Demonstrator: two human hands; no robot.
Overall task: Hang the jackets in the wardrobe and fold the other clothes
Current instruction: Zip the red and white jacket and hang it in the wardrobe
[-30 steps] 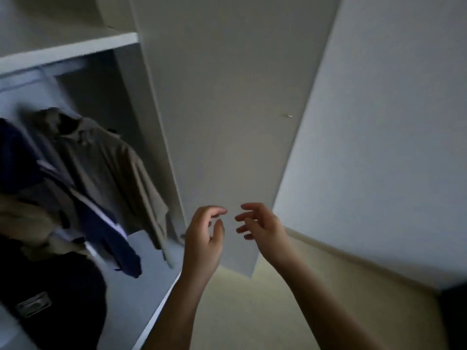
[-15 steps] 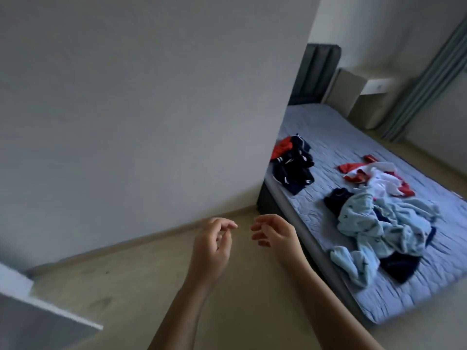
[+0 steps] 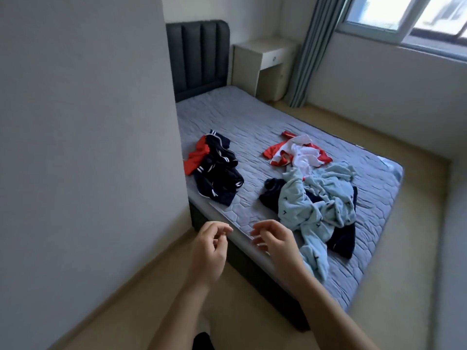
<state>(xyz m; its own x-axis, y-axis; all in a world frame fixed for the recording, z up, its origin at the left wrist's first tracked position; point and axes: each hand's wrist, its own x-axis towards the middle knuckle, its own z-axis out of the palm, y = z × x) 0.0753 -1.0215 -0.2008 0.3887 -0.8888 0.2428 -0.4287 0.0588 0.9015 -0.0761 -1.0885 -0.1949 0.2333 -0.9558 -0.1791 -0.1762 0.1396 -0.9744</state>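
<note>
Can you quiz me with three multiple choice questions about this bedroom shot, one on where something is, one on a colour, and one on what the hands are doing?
1. Where does the navy and red pile lie?
A. on the floor
B. on the bed near the wall side
C. on the bedside cabinet

2. What colour is the patterned garment nearest the hands?
A. light blue
B. yellow
C. black

3. What state are the left hand and right hand in?
A. both gripping clothes
B. one holding a hanger
C. both empty, fingers loosely curled

Answers: 1 B, the pile sits on the mattress close to the white wall. 2 A, its fabric is pale blue with small dark marks. 3 C, neither hand touches any cloth.
</note>
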